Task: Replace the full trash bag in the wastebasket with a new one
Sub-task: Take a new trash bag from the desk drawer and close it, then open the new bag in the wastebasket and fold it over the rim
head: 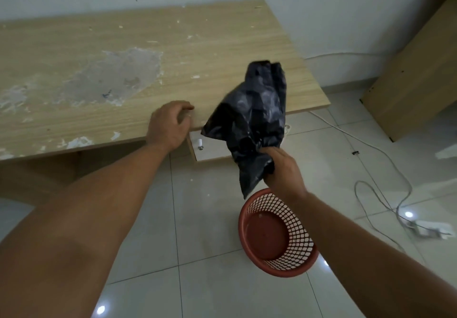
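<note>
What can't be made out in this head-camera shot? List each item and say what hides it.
- Right hand: its fingertips are buried in the black trash bag.
- Trash bag: motion blur hides whether its mouth is open or anything is inside.
- Red wastebasket: the right forearm covers part of the rim.
- Left hand on the table edge: fingertips curl out of sight.
- White cable: runs to a small, blurred white shape near the right edge.
</note>
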{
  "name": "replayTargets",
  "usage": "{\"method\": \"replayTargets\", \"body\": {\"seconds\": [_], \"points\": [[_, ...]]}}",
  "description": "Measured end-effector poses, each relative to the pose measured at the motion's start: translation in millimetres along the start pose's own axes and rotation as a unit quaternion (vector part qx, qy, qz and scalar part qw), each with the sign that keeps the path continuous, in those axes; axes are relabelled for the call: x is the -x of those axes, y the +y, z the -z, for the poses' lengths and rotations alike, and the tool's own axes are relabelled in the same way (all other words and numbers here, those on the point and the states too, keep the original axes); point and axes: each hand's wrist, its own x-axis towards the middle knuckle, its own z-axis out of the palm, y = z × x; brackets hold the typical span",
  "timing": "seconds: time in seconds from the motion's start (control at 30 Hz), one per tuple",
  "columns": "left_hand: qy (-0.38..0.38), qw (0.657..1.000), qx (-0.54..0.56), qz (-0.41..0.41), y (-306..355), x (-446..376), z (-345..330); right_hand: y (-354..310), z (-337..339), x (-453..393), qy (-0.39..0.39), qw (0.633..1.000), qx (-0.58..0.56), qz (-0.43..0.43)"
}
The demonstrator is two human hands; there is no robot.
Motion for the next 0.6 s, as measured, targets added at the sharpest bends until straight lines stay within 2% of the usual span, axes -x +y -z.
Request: {"method": "replayTargets", "body": {"seconds": [0.1,0.17,0.23,0.3,0.33,0.4,0.47,0.5,0.53,0.6], "points": [[0.024,0.998,0.05,-0.031,37,42,-33,5,-3,41,0.007,0.988,-0.112,-0.107],[0.01,0.99,0.136,-0.031,60,74,-61,8,-1,67,0.008,0.975,-0.163,-0.152],[-0.029,0.967,0.252,0.026,78,101,-85,13,2,89,-0.002,0.964,-0.199,-0.177],[-0.06,0.932,0.321,0.159,90,124,-112,21,5,106,-0.006,0.956,-0.21,-0.205],[-0.085,0.9,0.344,0.255,95,134,-123,27,5,114,-0.006,0.951,-0.208,-0.231],[-0.174,0.787,0.413,0.424,106,153,-141,37,3,127,0.001,0.935,-0.209,-0.287],[-0.265,0.684,0.479,0.482,110,174,-157,50,0,142,0.002,0.92,-0.227,-0.318],[-0.294,0.654,0.5,0.486,111,182,-167,57,-1,149,-0.011,0.912,-0.246,-0.327],[-0.305,0.639,0.511,0.487,110,190,-178,64,-2,156,-0.032,0.9,-0.277,-0.335],[-0.305,0.633,0.517,0.489,113,206,-196,78,-6,168,-0.066,0.849,-0.379,-0.361]]}}
